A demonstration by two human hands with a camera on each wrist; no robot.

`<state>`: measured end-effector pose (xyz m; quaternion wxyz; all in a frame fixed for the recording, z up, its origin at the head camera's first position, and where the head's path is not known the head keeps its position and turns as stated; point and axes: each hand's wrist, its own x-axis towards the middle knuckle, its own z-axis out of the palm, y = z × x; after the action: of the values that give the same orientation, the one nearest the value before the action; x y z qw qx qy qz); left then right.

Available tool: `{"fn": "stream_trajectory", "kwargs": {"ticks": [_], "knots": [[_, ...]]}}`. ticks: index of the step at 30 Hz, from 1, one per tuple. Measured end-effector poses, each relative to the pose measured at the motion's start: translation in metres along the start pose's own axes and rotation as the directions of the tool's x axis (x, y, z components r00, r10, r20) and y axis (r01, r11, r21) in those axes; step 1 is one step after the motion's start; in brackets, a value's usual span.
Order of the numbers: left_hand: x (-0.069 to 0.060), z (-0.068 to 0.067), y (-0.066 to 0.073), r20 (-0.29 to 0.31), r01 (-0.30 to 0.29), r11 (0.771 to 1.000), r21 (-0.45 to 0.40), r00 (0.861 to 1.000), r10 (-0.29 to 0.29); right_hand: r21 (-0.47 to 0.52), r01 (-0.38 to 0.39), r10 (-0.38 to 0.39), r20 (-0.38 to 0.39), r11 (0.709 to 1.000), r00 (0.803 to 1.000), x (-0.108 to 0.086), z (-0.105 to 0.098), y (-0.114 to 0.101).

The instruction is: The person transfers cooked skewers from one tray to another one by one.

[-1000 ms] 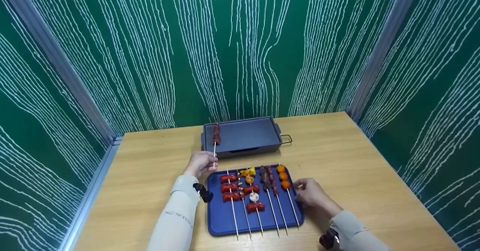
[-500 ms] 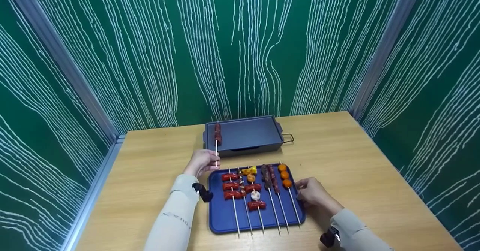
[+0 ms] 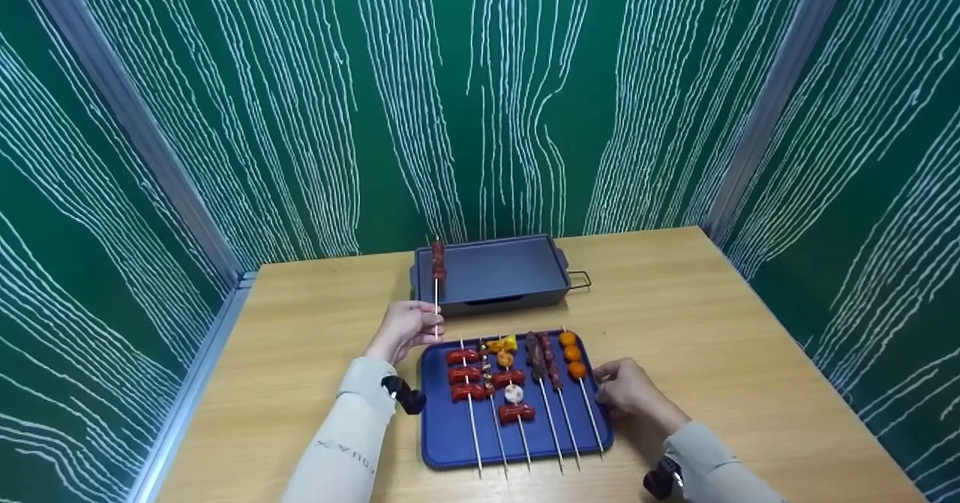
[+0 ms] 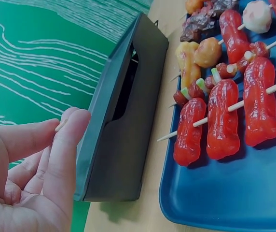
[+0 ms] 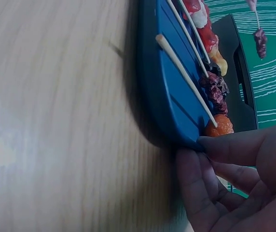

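In the head view my left hand (image 3: 407, 330) pinches the bare stick of a dark red meat skewer (image 3: 438, 261) between thumb and fingers. Its meat is over the left end of a dark grey tabletop grill (image 3: 504, 269); the right wrist view shows this meat skewer (image 5: 260, 43) raised above the grill. Only the stick's end (image 4: 60, 126) shows in the left wrist view. My right hand (image 3: 630, 387) grips the right rim of a blue tray (image 5: 169, 113), thumb on top and fingers against its outer side. Several skewers lie on the tray, including red sausages (image 4: 223, 119) and orange balls (image 3: 571, 354).
The wooden table (image 3: 315, 383) carries the tray in front of the grill. A wire handle (image 3: 580, 280) sticks out from the grill's right side. Green walls (image 3: 300, 112) with white wavy lines stand behind and at both sides. Skewer sticks overhang the tray's near edge.
The held skewer has risen slightly, its tip now reaching above the grill's back edge. My right hand keeps its grip on the tray. The head view has shifted a little.
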<state>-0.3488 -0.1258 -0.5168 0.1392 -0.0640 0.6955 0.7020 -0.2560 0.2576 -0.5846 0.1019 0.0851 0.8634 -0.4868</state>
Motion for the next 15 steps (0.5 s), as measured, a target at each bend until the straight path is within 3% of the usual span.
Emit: {"fn": "stream_trajectory", "kwargs": {"ticks": [15], "knots": [[-0.016, -0.003, -0.006, -0.001, -0.021, 1.000, -0.003, 1.000, 0.021, 0.031, 0.011, -0.011, 0.017, 0.999, 1.000, -0.004, 0.000, -0.002]]}}
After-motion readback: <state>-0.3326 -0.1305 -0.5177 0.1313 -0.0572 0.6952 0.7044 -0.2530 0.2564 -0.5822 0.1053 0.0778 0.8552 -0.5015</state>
